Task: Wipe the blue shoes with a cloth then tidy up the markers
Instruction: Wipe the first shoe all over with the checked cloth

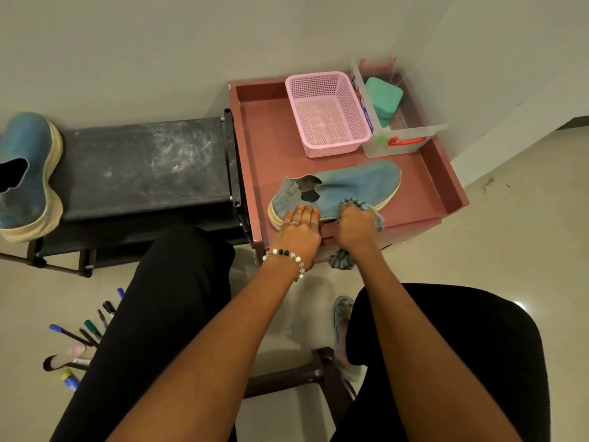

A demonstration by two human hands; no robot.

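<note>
Flanking one blue shoe point(347, 186), two hands: left point(299, 229) flat on it, right point(353, 224) gripping one cloth point(369, 208).

Dim, warm indoor light, soft shadows, floor glare, wide-angle bending at edges.

Blue shoe point(347, 186), striped blue-grey cloth point(366, 208), pink basket point(328, 113).
</note>
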